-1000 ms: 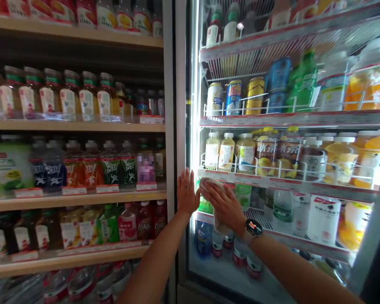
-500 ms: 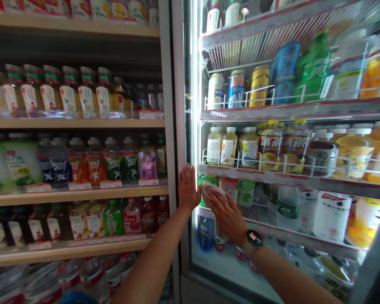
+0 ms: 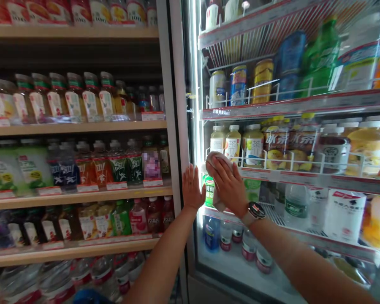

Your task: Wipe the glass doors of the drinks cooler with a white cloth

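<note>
My left hand [image 3: 193, 188] lies with its fingers stretched out against the grey frame [image 3: 182, 143] at the left edge of the lit drinks fridge. A pale cloth [image 3: 218, 159] is under the fingers of my right hand [image 3: 230, 181], pressed to the glass door [image 3: 228, 266], and part of it hangs down below the palm. The wrist above that hand wears a dark watch [image 3: 256, 210]. Behind the glass near the cloth stand tea bottles [image 3: 232, 141] and a green carton [image 3: 209, 190], partly covered by the hand.
Left of the fridge, wooden shelves [image 3: 76, 128] hold rows of bottled drinks [image 3: 91, 99]. Inside the fridge, wire shelves [image 3: 304, 175] carry cans [image 3: 262, 80], a green bottle [image 3: 323, 59] and a white pack [image 3: 345, 215]. Bottles with red labels [image 3: 262, 257] stand at the bottom.
My right hand has moved the cloth up the glass, from the carton's level to the tea bottles' shelf edge. My left hand stays on the frame. The view has shifted slightly.
</note>
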`<action>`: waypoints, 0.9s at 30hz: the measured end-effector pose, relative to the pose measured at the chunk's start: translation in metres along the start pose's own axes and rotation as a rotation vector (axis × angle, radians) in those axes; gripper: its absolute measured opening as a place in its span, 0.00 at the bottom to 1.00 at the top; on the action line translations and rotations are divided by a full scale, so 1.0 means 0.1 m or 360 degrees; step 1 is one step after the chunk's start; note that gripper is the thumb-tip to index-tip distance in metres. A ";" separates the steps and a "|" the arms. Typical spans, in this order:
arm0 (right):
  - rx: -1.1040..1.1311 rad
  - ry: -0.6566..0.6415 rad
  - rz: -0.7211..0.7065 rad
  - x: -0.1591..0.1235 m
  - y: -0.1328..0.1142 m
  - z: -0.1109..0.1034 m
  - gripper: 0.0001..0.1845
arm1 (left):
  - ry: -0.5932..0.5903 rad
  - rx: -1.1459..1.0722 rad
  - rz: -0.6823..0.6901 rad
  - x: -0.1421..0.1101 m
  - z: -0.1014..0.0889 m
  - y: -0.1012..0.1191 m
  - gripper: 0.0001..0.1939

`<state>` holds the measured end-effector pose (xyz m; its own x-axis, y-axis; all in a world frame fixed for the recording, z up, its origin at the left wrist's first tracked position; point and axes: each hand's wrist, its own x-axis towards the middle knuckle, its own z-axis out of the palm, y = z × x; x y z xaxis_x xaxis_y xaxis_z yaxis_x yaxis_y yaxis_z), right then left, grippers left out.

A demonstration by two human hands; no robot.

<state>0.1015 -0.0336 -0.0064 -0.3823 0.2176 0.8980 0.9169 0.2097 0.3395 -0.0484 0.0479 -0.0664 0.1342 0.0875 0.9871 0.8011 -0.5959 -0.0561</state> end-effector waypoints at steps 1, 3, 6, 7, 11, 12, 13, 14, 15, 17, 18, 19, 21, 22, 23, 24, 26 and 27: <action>-0.0003 0.0006 -0.0008 -0.03 -0.02 0.02 0.31 | 0.0000 0.0001 -0.0001 0.00 0.00 0.00 0.35; -0.0004 -0.0003 -0.0045 -0.17 -0.08 0.05 0.30 | -0.0008 0.0008 -0.0007 0.00 -0.01 0.01 0.35; 0.0007 -0.0057 -0.0133 -0.50 -0.19 0.10 0.29 | -0.0002 -0.0001 0.0006 0.00 -0.01 0.01 0.34; 0.0007 -0.0086 -0.0157 -0.60 -0.21 0.11 0.29 | 0.0002 -0.0007 0.0008 0.00 -0.01 0.01 0.34; -0.0010 -0.0168 -0.0206 -0.86 -0.24 0.12 0.30 | 0.0001 -0.0004 0.0006 0.00 -0.01 0.00 0.34; -0.0009 -0.0185 -0.0216 -0.86 -0.23 0.11 0.30 | 0.0000 0.0000 0.0009 0.00 -0.01 0.00 0.34; -0.0006 -0.0195 -0.0228 -0.83 -0.21 0.10 0.30 | 0.0000 0.0001 0.0016 0.00 0.00 0.00 0.34; -0.0005 -0.0197 -0.0236 -0.77 -0.19 0.09 0.31 | 0.0002 0.0003 0.0021 0.01 0.00 -0.01 0.34; -0.0006 -0.0191 -0.0233 -0.68 -0.16 0.08 0.31 | 0.0005 0.0006 0.0024 0.01 0.00 0.00 0.34; -0.0009 -0.0155 -0.0197 -0.47 -0.10 0.05 0.31 | 0.0013 0.0012 0.0020 0.01 0.00 0.00 0.34; -0.0010 -0.0128 -0.0166 -0.37 -0.07 0.04 0.31 | 0.0016 0.0011 0.0020 0.01 0.00 0.00 0.34; -0.0010 -0.0105 -0.0136 -0.27 -0.04 0.03 0.31 | 0.0017 0.0009 0.0017 0.02 0.00 0.01 0.34; -0.0011 -0.0080 -0.0102 -0.15 -0.01 0.02 0.31 | 0.0019 0.0007 0.0011 0.02 0.00 0.01 0.34; -0.0015 -0.0074 -0.0093 -0.12 -0.01 0.02 0.31 | 0.0023 0.0009 0.0011 0.02 0.00 0.02 0.34; -0.0021 -0.0068 -0.0085 -0.13 -0.01 0.02 0.31 | 0.0027 0.0012 0.0011 0.02 0.00 0.02 0.34; -0.0029 -0.0068 -0.0078 -0.17 -0.03 0.03 0.31 | 0.0030 0.0016 0.0009 0.01 0.00 0.02 0.34; -0.0042 -0.0072 -0.0070 -0.31 -0.08 0.04 0.32 | 0.0029 0.0017 0.0005 0.01 0.01 0.01 0.34; -0.0048 -0.0083 -0.0072 -0.40 -0.11 0.05 0.32 | 0.0026 0.0017 0.0007 0.00 0.01 0.01 0.34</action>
<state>0.1057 -0.0398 -0.0477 -0.4279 0.2582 0.8662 0.9014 0.1916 0.3882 -0.0474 0.0480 -0.0660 0.1282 0.0720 0.9891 0.8066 -0.5878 -0.0618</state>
